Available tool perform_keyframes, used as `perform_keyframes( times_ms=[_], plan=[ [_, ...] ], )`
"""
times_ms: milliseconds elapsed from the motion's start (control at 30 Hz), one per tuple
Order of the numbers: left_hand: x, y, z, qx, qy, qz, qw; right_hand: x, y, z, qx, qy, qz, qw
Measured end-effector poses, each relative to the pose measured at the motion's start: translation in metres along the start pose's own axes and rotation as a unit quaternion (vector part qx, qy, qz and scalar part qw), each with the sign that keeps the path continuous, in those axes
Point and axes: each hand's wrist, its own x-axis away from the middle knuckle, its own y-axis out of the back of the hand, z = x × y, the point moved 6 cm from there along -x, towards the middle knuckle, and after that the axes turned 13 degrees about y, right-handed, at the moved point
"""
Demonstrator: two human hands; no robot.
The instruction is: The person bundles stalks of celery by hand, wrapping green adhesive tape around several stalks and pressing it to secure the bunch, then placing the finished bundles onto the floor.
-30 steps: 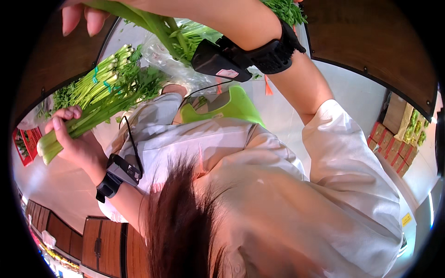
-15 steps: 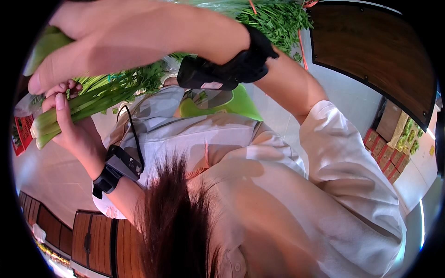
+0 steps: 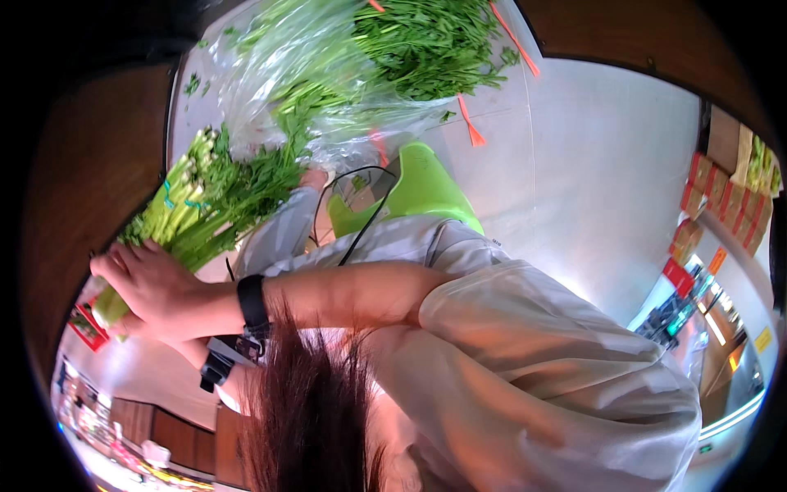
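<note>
A bunch of green celery (image 3: 197, 244) lies slantwise at the left, its pale butt end towards me and its leaves pointing away. My right hand (image 3: 156, 287) reaches across my body and is closed over the stalks near the butt. Beneath it my left hand (image 3: 135, 326) grips the same celery from below, largely covered by the right one. Just beyond are bundled celery stalks (image 3: 182, 187) with teal ties around them.
Farther off, a clear plastic bag (image 3: 270, 82) and a leafy heap of greens (image 3: 434, 49) lie on the pale floor. Orange-red strips (image 3: 471, 123) are scattered there. A bright green stool (image 3: 426, 189) stands near my legs. Stacked cartons (image 3: 725, 197) are at the right.
My right hand has come down from close to the camera onto the celery beside my left hand. The view has shifted, showing more of the bag and floor.
</note>
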Motion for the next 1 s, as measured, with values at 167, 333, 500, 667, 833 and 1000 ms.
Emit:
perform_keyframes(
  times_ms=[167, 333, 500, 667, 833, 1000],
  plan=[
    [-0.002, -0.008, -0.006, -0.015, -0.006, 0.002, 1.000, 0.008, 0.004, -0.013, -0.012, -0.013, -0.025, 1.000],
    [-0.004, -0.025, -0.009, -0.033, -0.012, 0.011, 0.999, 0.001, 0.026, -0.005, 0.031, 0.010, -0.009, 0.999],
    [-0.006, -0.023, -0.014, -0.037, -0.020, 0.001, 0.999, -0.006, 0.040, 0.008, 0.071, -0.014, -0.024, 0.997],
    [-0.004, -0.023, -0.019, -0.050, -0.031, -0.008, 0.998, -0.011, 0.037, 0.005, 0.006, -0.032, -0.024, 0.999],
    [-0.005, -0.013, -0.025, -0.047, -0.035, -0.018, 0.998, -0.011, 0.063, 0.025, 0.013, -0.028, -0.009, 0.999],
    [-0.001, -0.008, -0.029, -0.045, -0.043, -0.027, 0.998, -0.004, 0.049, 0.031, -0.028, -0.021, 0.003, 0.999]
  ],
)
